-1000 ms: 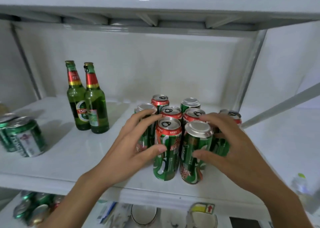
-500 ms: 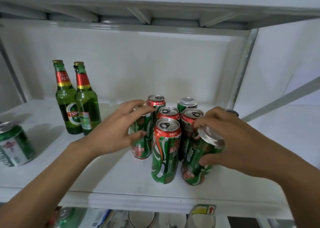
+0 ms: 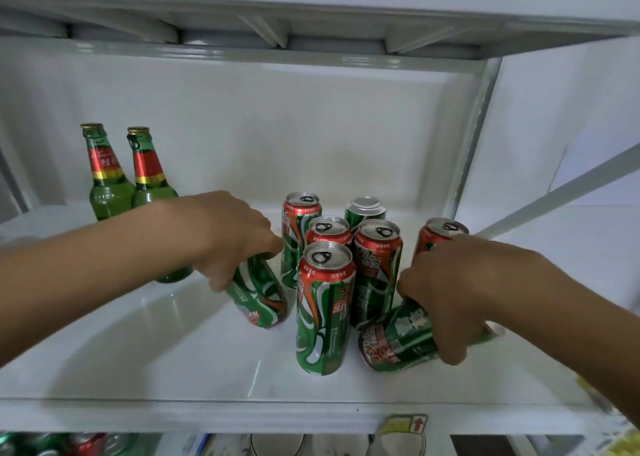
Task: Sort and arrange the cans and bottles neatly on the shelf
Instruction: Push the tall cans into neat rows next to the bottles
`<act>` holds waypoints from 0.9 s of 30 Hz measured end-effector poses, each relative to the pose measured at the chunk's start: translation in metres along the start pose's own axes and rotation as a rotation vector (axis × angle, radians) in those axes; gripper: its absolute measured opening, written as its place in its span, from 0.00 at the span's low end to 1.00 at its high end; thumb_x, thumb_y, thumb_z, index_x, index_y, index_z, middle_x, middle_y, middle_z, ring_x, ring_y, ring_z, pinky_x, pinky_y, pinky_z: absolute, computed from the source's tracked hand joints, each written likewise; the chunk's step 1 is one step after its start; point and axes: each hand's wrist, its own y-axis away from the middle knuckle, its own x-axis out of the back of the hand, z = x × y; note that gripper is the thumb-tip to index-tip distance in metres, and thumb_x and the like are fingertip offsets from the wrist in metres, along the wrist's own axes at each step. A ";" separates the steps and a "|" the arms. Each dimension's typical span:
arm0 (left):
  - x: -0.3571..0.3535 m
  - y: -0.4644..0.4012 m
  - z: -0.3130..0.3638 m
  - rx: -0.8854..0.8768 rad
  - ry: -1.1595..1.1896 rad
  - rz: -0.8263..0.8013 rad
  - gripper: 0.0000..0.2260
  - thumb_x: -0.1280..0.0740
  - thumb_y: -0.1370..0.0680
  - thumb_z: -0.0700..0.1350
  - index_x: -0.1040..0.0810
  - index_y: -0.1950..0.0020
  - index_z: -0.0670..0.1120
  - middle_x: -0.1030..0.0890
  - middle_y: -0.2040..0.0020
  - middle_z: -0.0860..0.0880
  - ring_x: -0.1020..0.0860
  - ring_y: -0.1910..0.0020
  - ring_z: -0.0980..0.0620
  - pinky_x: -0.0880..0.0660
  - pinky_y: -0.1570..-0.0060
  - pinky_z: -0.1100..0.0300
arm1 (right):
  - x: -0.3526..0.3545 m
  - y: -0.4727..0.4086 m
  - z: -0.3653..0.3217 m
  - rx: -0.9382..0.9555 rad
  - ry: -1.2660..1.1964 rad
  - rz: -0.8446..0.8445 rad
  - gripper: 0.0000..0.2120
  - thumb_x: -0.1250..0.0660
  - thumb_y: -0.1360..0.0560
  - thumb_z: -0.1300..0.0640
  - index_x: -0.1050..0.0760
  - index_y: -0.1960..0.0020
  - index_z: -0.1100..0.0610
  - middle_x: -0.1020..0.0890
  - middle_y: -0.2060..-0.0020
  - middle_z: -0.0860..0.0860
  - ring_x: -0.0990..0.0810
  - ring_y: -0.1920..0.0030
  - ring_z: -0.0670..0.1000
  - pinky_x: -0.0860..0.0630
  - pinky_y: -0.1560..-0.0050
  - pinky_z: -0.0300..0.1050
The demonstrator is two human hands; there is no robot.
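Gripping tilted cans: our left hand (image 3: 225,237) clasps one can (image 3: 258,294), our right hand (image 3: 460,296) another (image 3: 398,341), near the shelf's (image 3: 173,369) front edge.

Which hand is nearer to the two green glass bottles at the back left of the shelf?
Left. The left hand grips a tilted can just right of the bottles, its forearm crossing in front of them. The right hand holds another can far to their right.

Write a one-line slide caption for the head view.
Left hand and right hand each grip a tilted can beside upright cans on the shelf.
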 end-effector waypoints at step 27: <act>-0.132 -0.007 0.082 0.227 1.931 0.792 0.29 0.16 0.34 0.38 0.21 0.37 0.53 0.13 0.44 0.57 0.16 0.42 0.56 0.20 0.42 0.55 | -0.138 -0.053 -0.073 -0.111 -1.868 0.856 0.37 0.17 0.55 0.45 0.23 0.47 0.42 0.15 0.56 0.30 0.16 0.56 0.35 0.22 0.49 0.40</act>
